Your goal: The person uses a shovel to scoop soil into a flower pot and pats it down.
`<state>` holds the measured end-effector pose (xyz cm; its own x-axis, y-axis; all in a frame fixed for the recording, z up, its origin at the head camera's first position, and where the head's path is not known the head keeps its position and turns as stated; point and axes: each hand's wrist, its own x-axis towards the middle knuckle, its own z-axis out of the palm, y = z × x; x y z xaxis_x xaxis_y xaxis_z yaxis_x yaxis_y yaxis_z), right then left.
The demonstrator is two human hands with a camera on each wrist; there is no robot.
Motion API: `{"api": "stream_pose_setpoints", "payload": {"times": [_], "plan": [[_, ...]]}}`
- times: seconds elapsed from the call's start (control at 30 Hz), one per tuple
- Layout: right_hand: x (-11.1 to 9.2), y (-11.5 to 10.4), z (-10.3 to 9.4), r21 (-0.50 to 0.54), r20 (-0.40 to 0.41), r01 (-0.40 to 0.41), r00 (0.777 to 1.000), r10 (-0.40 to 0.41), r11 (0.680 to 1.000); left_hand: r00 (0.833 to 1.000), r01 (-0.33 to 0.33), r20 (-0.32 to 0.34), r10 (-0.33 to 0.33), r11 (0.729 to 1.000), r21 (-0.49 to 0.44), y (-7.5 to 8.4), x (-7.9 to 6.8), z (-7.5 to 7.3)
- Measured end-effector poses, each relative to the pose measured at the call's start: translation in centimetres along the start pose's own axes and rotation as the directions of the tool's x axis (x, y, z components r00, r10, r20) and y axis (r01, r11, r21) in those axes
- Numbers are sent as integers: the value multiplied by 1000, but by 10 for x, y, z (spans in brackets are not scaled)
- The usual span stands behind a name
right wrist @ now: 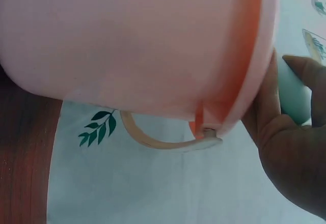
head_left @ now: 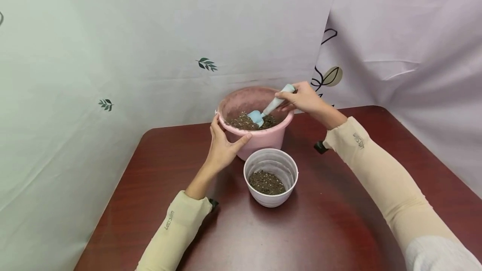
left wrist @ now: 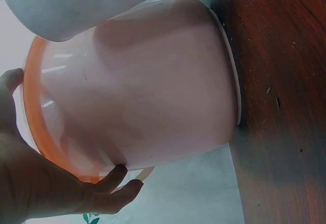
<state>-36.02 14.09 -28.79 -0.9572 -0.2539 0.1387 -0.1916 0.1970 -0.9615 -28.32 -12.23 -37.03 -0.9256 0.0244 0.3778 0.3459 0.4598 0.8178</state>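
A pink bucket (head_left: 260, 140) holding dark soil (head_left: 242, 122) stands at the back of the table. My left hand (head_left: 221, 150) grips its near left side, with the thumb at the rim and the fingers (left wrist: 114, 180) round the outside near the handle joint. Over the right side of the bucket, my right hand (head_left: 306, 98) holds a small garden trowel (head_left: 273, 105) by its pale handle. The trowel slants down to the left, its light blue blade (head_left: 256, 118) against the soil. In front of the bucket is a white plastic pot (head_left: 268, 200) with some soil in its bottom.
The dark red wooden table (head_left: 301, 237) has rounded back corners. Behind it hangs a pale cloth backdrop (head_left: 150, 49) with leaf prints. The bucket's curved carrying handle (right wrist: 163, 143) hangs down on its far side. Small crumbs lie on the table by the bucket's base.
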Motion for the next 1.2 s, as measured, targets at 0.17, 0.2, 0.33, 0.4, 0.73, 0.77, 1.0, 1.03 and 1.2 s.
{"api": "stream_pose_setpoints", "payload": {"times": [0.17, 0.2, 0.33, 0.4, 0.73, 0.77, 1.0, 1.03, 1.2], "plan": [[-6, 2, -9, 69, -67, 2, 998, 2, 998, 1000, 2, 2, -2, 1000, 1, 0, 0, 0], [-7, 3, -10, 81, -73, 6, 997, -1, 997, 1000, 3, 2, -3, 1000, 1, 0, 0, -1], [-10, 7, -15, 137, -87, 18, 996, -7, 990, 1000, 7, 0, -7, 1000, -2, 0, 0, 0], [-11, 8, -17, 167, -95, 23, 995, -7, 986, 1000, 5, -1, -5, 1000, -6, 0, 0, 0], [-14, 12, -21, 218, -103, 23, 995, 0, 976, 1000, 8, -2, -8, 1000, -2, -1, 0, 0], [-13, 12, -20, 221, -102, 25, 995, -2, 975, 1000, 8, -2, -8, 1000, -2, 0, 0, 0], [-13, 13, -20, 273, -101, 41, 995, -14, 961, 1000, 3, -9, -3, 1000, -21, 2, 0, -1], [-14, 14, -20, 280, -104, 43, 994, -14, 959, 1000, 4, -7, -4, 1000, -31, 3, -1, -1], [-16, 17, -23, 294, -117, 29, 993, 5, 955, 999, 34, 3, -34, 998, -59, 4, -2, -1]]}}
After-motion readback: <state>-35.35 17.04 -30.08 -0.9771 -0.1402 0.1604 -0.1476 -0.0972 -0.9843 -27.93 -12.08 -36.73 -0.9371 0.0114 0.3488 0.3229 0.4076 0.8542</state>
